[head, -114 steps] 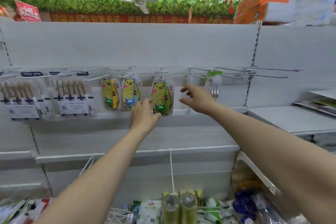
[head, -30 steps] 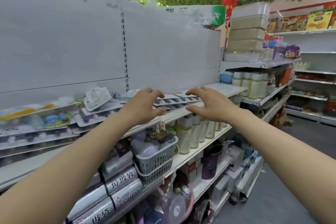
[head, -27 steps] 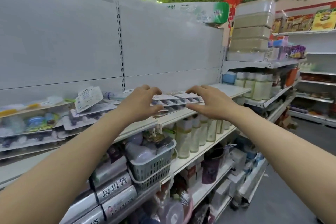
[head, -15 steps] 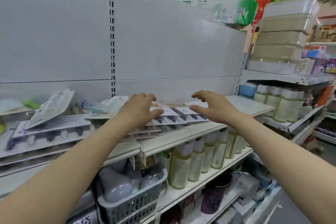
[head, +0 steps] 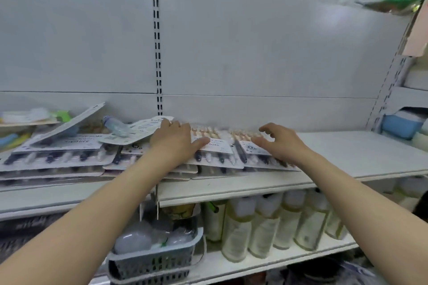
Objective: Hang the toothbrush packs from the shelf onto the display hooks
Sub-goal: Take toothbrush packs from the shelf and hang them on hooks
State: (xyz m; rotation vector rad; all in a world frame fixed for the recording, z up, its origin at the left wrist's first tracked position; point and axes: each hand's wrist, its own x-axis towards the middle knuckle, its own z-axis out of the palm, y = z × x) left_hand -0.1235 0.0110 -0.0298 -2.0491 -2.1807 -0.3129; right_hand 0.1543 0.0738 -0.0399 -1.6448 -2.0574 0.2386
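The toothbrush packs (head: 215,152) lie flat in overlapping stacks on the shelf (head: 347,157), long axes running front to back. The left hand (head: 174,140) rests spread on the nearest pack; the right hand (head: 281,143) hovers just beside, grip apart, nothing held. A loose bottle (head: 114,126) lies left, clear of both.

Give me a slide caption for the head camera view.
Both hands, left and right, reach onto stacked toothbrush packs lying on a white shelf.
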